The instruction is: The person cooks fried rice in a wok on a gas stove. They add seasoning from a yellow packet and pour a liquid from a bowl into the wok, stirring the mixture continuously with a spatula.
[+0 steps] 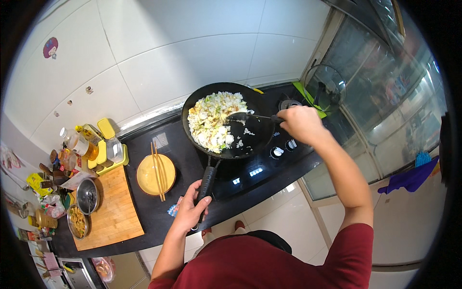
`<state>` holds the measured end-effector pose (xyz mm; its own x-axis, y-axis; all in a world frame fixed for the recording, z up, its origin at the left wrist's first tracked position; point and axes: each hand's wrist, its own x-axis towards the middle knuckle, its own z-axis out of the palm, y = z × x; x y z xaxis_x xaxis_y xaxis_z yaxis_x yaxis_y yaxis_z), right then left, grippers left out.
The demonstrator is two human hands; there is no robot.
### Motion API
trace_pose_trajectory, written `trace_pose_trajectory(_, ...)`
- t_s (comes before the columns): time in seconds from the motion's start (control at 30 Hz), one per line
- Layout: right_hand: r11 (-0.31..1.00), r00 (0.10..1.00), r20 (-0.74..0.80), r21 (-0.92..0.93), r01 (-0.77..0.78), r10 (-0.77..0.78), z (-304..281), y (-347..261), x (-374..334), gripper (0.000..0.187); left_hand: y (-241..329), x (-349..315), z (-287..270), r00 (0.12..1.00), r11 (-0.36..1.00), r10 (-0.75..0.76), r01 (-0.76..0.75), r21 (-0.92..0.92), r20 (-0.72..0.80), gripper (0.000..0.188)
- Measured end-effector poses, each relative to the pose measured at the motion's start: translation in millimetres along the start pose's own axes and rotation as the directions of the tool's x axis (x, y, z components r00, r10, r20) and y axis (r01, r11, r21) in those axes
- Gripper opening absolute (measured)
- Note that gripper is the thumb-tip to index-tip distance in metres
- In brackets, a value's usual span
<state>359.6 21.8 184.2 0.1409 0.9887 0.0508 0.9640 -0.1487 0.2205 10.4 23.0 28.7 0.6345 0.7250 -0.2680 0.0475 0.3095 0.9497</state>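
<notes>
A black wok (260, 139) stands over the stove, its long handle (207, 185) pointing toward me. My left hand (191, 206) is closed round the end of that handle. Fried rice (214, 118) with egg and green bits is heaped on the wok's left side, and a few grains lie on the bare right side. My right hand (302, 124) grips a dark spatula (239, 116) by its handle. The spatula's blade touches the right edge of the rice. Between the left hand and a yellow bowl, a small patterned cloth (174, 208) lies partly hidden.
The yellow bowl (144, 177) with chopsticks (158, 168) across it sits left of the wok. Further left, a wooden cutting board (113, 212) bears metal bowls (87, 196). Bottles (77, 142) line the wall. A glass lid (332, 86) leans at the back right, beyond the stove knobs (276, 152).
</notes>
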Motion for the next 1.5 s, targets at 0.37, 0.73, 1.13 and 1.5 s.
trace_pose_trajectory(0.37,0.672,0.915,0.354,0.632,-0.386,0.193,53,63,57,0.027,-20,6,-7,0.992,0.981,0.116,-0.106,0.164,-0.055,0.048)
trace_pose_trajectory(0.73,0.976,0.983,-0.045,0.119,0.180,-0.176,3,12,-34,0.025,72,61,-52,0.757,0.568,0.638,-0.335,0.751,-0.145,0.028)
trace_pose_trajectory(1.13,0.982,0.983,0.023,0.044,0.182,-0.183,-2,1,-69,0.019,82,260,-38,0.941,-0.134,0.323,-0.056,0.989,0.097,0.014)
trace_pose_trajectory(1.5,0.990,0.991,-0.126,0.129,0.050,-0.034,10,12,-61,0.022,102,269,-19,0.979,-0.140,0.202,-0.006,0.990,0.034,0.016)
